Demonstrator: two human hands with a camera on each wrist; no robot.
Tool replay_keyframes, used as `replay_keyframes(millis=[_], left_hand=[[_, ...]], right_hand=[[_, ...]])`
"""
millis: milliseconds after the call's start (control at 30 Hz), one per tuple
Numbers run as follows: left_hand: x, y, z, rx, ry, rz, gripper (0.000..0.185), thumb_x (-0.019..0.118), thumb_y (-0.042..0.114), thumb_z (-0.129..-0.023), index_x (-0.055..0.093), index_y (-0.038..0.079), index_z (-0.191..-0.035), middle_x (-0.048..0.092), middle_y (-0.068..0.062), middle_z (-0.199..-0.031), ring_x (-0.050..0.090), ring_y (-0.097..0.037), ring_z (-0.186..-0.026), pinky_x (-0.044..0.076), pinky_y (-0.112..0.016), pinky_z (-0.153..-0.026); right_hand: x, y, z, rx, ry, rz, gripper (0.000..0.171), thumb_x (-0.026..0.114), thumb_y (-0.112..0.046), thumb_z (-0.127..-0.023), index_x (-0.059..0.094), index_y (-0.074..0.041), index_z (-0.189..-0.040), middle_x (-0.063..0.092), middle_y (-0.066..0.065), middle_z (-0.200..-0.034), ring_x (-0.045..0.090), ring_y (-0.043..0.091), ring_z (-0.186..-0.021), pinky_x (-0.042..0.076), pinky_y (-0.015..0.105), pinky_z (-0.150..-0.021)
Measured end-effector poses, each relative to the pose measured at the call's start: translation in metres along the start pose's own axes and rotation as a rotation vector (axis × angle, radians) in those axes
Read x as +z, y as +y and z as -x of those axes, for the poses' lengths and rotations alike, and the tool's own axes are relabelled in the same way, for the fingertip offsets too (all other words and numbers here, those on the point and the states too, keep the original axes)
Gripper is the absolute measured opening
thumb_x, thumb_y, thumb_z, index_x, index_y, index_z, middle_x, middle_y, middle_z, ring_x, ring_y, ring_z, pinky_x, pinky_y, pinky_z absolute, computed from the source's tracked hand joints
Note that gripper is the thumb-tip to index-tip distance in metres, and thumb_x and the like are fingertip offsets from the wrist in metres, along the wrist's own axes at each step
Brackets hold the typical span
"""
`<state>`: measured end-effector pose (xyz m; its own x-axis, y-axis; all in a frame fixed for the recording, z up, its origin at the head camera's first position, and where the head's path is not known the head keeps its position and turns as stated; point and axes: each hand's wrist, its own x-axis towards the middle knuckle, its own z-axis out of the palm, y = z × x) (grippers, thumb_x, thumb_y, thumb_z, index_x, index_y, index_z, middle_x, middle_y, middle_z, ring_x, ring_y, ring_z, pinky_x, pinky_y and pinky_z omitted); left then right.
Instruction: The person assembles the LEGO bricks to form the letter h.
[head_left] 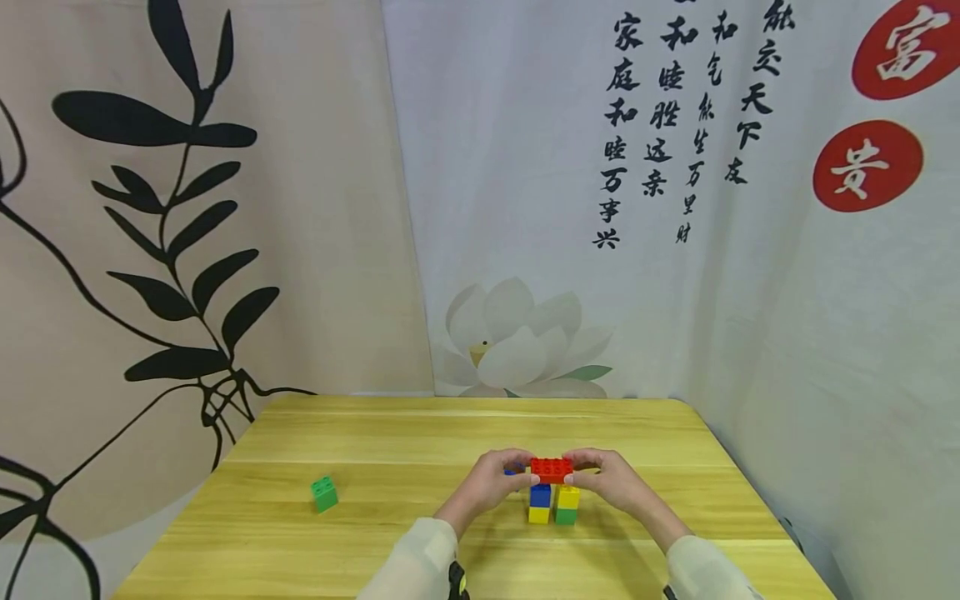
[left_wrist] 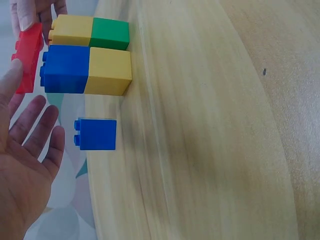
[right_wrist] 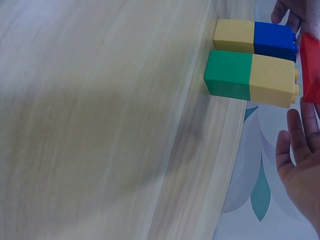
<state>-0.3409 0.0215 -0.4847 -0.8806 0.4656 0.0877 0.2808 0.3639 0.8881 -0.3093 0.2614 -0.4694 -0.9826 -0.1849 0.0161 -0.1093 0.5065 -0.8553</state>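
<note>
A long red toy brick (head_left: 551, 471) is pinched at its left end by my left hand (head_left: 489, 483) and at its right end by my right hand (head_left: 617, 482). Under it stand two short stacks side by side with a narrow gap. The left stack is a blue brick (head_left: 540, 496) on a yellow brick (head_left: 538, 516); the right one is a yellow brick (head_left: 568, 497) on a green brick (head_left: 566, 517). Both wrist views show a small gap between the red brick (left_wrist: 29, 57) and the studs below. The other fingers of each hand are spread.
A single blue brick (left_wrist: 98, 134) sits left of the stacks, mostly hidden behind my left hand in the head view. Farther left on the wooden table (head_left: 420, 533) lies a green brick (head_left: 325, 494). A printed curtain (head_left: 510, 208) hangs behind the table's far edge.
</note>
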Motion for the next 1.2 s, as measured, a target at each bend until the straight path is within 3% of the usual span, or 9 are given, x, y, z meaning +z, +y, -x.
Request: replay_keyframes(millis=[367,1200], left_hand=[[0.003,-0.004,0.000,-0.021,0.003,-0.032,0.038,0.070,0.033,-0.090,0.067,0.017,-0.124,0.070,0.001,-0.116,0.063,-0.014,-0.102,0.056,-0.039,-0.091],[0.008,-0.004,0.001,-0.007,0.004,-0.043,0.025,0.070,0.030,-0.090,0.070,0.021,-0.114,0.072,0.006,-0.109,0.063,-0.009,-0.095,0.057,-0.037,-0.088]], right_hand=[[0.003,0.002,0.000,0.012,0.005,0.036,0.047,0.074,-0.030,-0.087,0.064,-0.007,-0.127,0.068,0.010,-0.122,0.060,0.024,-0.109,0.054,0.038,-0.086],[0.003,0.010,0.000,0.021,-0.011,0.018,0.051,0.072,-0.031,-0.089,0.062,-0.005,-0.131,0.067,0.011,-0.122,0.059,0.025,-0.106,0.052,0.034,-0.082]])
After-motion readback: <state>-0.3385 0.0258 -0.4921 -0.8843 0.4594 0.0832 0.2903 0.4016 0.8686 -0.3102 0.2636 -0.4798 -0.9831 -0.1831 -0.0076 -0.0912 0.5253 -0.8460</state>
